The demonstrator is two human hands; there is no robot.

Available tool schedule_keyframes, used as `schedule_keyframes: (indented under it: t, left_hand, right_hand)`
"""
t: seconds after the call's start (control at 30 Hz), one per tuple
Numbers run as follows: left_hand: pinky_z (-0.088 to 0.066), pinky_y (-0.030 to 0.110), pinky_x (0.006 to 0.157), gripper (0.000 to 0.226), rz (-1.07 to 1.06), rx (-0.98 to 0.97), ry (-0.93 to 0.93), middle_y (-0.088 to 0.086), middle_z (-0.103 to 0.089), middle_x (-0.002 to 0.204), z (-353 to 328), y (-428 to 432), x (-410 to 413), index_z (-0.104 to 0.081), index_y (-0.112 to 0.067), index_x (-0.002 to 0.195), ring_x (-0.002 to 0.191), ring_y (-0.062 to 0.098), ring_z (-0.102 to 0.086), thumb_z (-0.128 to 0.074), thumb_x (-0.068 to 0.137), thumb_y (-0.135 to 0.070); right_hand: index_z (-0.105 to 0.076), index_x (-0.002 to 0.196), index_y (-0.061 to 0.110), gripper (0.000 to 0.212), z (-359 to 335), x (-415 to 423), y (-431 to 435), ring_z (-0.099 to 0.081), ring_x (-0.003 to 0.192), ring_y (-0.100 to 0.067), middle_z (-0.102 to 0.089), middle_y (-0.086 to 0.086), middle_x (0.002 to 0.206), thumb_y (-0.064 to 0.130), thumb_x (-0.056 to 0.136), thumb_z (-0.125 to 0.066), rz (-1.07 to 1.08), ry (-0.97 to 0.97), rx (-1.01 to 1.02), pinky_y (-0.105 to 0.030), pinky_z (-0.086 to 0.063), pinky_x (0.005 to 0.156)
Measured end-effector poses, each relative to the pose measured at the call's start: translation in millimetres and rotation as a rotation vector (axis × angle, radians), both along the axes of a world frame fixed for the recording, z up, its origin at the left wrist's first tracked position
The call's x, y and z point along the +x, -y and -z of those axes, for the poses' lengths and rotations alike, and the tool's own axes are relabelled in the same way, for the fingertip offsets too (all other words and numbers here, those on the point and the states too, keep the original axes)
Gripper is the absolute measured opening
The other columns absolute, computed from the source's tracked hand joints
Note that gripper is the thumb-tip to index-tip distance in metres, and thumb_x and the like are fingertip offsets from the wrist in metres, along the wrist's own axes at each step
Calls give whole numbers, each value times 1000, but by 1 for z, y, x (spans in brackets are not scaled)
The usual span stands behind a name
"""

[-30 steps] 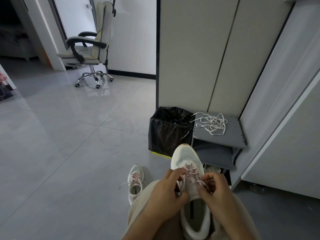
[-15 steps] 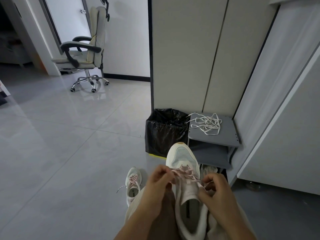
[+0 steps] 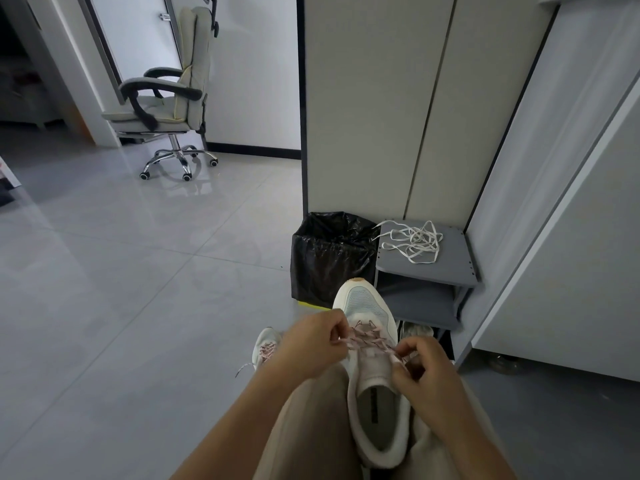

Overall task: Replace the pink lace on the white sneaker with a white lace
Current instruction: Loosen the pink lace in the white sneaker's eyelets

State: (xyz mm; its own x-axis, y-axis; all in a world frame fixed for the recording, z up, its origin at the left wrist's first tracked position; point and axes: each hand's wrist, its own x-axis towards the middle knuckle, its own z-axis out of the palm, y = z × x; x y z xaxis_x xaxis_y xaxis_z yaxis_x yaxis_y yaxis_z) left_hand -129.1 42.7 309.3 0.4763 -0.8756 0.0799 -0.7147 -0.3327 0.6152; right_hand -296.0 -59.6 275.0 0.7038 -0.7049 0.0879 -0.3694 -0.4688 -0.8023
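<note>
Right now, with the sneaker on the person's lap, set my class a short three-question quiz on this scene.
1. True or false: the white lace lies on the grey shelf.
2. Beside the shelf stands: A black bin; B cardboard box; C bucket.
3. Which lace on the white sneaker do the left hand and right hand pinch?
Key: 1 true; 2 A; 3 the pink lace.

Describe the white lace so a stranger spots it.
At the foot of the beige cabinet stands a grey shelf unit, right of the black bin. The white lace lies tangled on its top, the only lace not threaded through a shoe.
</note>
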Motion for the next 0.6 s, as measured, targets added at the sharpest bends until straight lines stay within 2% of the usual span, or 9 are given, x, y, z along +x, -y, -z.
schedule_keyframes:
  t: [0.07, 0.17, 0.2, 0.27, 0.33, 0.4, 0.47, 0.53, 0.6]
  left_hand:
    - [-39, 18, 53, 20, -223, -246, -256, -9, -51, 59, 2, 1, -4, -47, -22, 73, 53, 6, -44, -56, 87, -10]
    - [-30, 16, 38, 13, -645, -731, -947, 2, -51, 53, -1, -3, 0, -49, -8, 79, 37, 6, -37, -46, 91, -3]
    - [-27, 16, 36, 14, -742, -828, -1050, 3, -51, 52, -2, -8, 9, -48, -8, 79, 35, 5, -35, -44, 92, -3]
    - [-25, 15, 35, 20, -856, -913, -1048, 2, -52, 51, 0, -24, 31, -44, -11, 75, 32, 5, -33, -42, 94, -5]
    - [-29, 15, 36, 19, -883, -873, -929, 10, -57, 62, -1, -41, 54, -44, -6, 76, 33, 6, -36, -41, 94, -6]
    - [-41, 22, 45, 11, -842, -653, -755, 13, -59, 79, -6, -53, 64, -47, 1, 98, 44, 12, -49, -47, 93, -9]
    - [-49, 33, 67, 36, -771, -334, -562, 9, -60, 91, -1, -57, 52, -38, -4, 116, 68, 22, -60, -57, 91, -22]
    - [-50, 38, 79, 46, -595, -118, -460, 3, -61, 92, -1, -51, 19, -40, -9, 113, 82, 24, -63, -62, 85, -38]
    - [-51, 34, 77, 52, -340, 26, -448, -2, -62, 94, 6, -40, -20, -41, -18, 111, 85, 17, -62, -64, 79, -51]
  right_hand:
    - [-48, 88, 36, 29, 0, -1, -1, -56, 77, 8, -52, 13, 97, 16, 79, -68, -12, -3, -3, -14, -47, 58]
    - [-49, 94, 35, 31, 1, -2, -1, -58, 76, 1, -54, 14, 99, 15, 79, -67, 2, -4, -8, -13, -45, 59]
    - [-50, 97, 33, 31, 2, -3, -2, -58, 75, 0, -55, 13, 98, 13, 79, -67, 9, -4, -14, -13, -44, 59]
    - [-51, 100, 30, 30, 3, -5, -1, -58, 73, -1, -57, 11, 95, 13, 80, -65, 19, -15, -22, -14, -44, 59]
    - [-51, 99, 35, 30, 3, -6, -1, -60, 72, -3, -60, 13, 90, 18, 80, -65, 17, -42, -31, -20, -50, 62]
    - [-49, 96, 41, 29, 2, -8, -1, -62, 71, -5, -62, 15, 85, 23, 78, -64, 10, -74, -42, -29, -55, 65]
    - [-48, 96, 46, 28, 0, -9, -3, -62, 70, -4, -61, 16, 83, 30, 77, -62, 4, -93, -62, -32, -55, 65]
    - [-46, 96, 49, 29, -2, -11, -6, -62, 70, -3, -61, 15, 83, 34, 76, -61, -4, -103, -87, -31, -55, 63]
    - [-45, 97, 49, 29, -5, -14, -9, -62, 72, -1, -61, 15, 83, 34, 78, -62, -23, -119, -115, -27, -54, 64]
